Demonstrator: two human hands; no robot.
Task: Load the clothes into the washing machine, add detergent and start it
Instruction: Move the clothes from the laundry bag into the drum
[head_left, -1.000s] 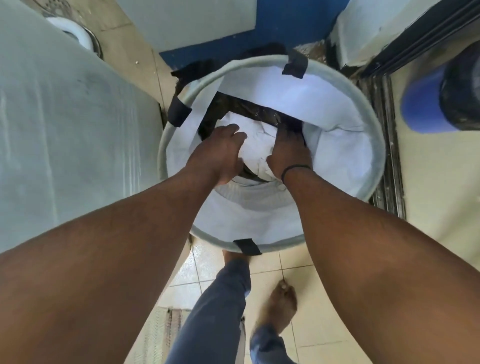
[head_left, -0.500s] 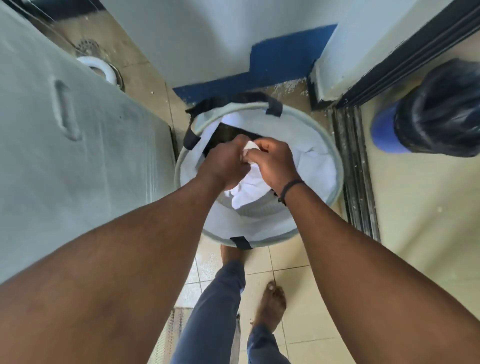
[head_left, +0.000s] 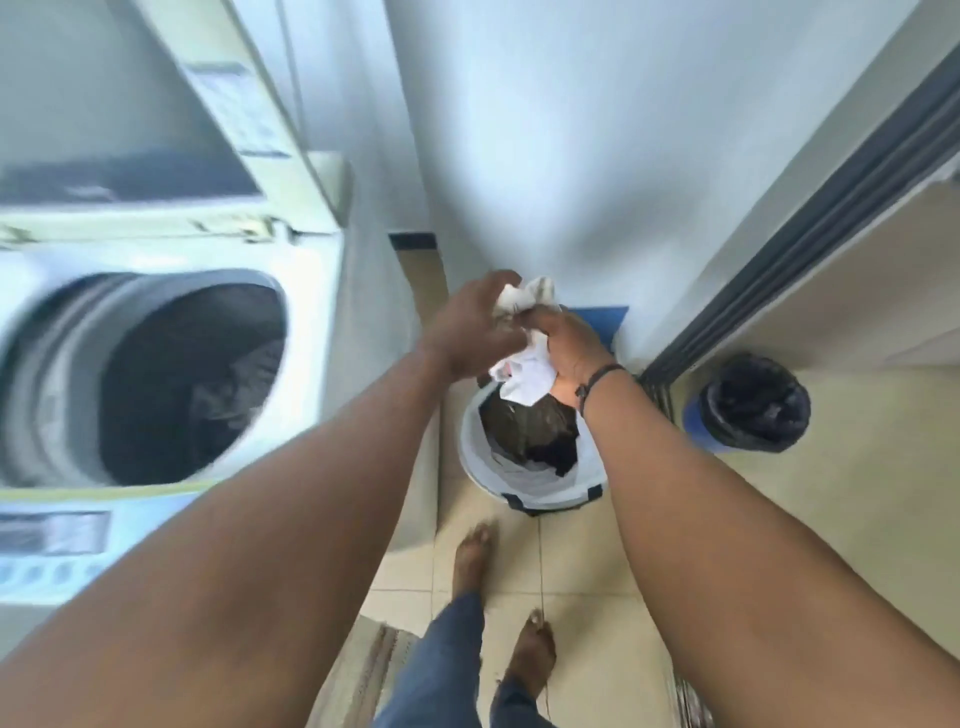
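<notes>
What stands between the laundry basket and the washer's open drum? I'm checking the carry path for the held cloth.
In the head view, only the washing machine's own white side wall and top rim; the laundry basket sits right beside it.

Single view, head-worn wide-angle camera, facing forward and steeply down from standing height. Both forearms run up from the bottom corners toward frame centre. Open washing machine (head_left: 156, 374) fills the left side, close to the lens and blurred. Laundry basket (head_left: 535, 488) sits on the floor near centre, farther below. Bare feet (head_left: 524, 654) and tiled floor (head_left: 587, 566) at the bottom edge. Straight edges bow outward toward the frame borders. No second view.
</notes>
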